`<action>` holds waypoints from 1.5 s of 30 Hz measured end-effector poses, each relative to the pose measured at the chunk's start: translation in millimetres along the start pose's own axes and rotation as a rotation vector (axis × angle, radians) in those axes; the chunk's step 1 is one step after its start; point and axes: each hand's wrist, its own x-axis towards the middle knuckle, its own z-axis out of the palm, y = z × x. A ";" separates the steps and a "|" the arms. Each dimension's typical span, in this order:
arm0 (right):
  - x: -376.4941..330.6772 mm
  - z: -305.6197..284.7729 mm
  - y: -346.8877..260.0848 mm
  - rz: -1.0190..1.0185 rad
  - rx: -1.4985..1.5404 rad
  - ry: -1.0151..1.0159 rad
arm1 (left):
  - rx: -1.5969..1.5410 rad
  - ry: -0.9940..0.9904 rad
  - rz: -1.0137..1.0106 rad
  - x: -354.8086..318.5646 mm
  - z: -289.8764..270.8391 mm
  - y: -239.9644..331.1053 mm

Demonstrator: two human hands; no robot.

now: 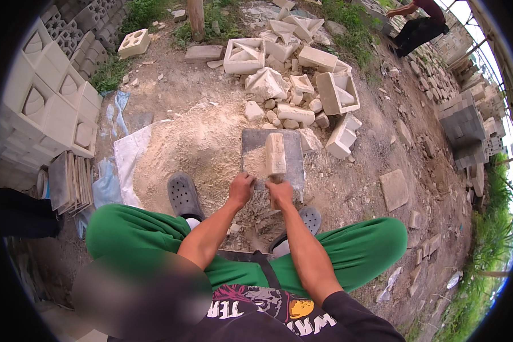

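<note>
Between my feet lies a flat dark grey slab [294, 162], with pale crushed grit [254, 161] on its left part. My right hand [280, 194] is wrapped round the handle of a wooden mallet [276, 155]; its pale, worn, blocky head is over the slab. Whether the head touches the slab I cannot tell. At the slab's near left corner is my left hand [242, 189], its fingers curled together. Anything between those fingers is hidden. A broad heap of sandy crushed stone [188, 145] spreads left of the slab, partly over a white sheet [132, 159].
Broken pale moulded blocks [268, 84] are piled just beyond the slab. Patterned blocks [54, 91] stand stacked at the left, beside leaning thin boards [71, 182]. Grey bricks [461, 125] stand at the right. Another person [422, 31] bends over at the far right.
</note>
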 end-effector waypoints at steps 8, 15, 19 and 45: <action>-7.8 -7.4 -11.0 -0.160 0.024 0.003 | 0.060 -0.056 -0.032 5.4 -4.0 8.8; -18.9 -6.3 -22.7 0.209 0.154 -0.199 | 0.058 -0.096 -0.142 3.8 -8.2 1.8; 4.8 -7.3 14.9 0.017 0.097 0.095 | 0.093 -0.124 -0.117 15.5 5.8 16.0; -8.9 3.7 11.7 -0.125 -0.046 -0.050 | -0.053 0.206 -0.251 32.2 1.5 2.0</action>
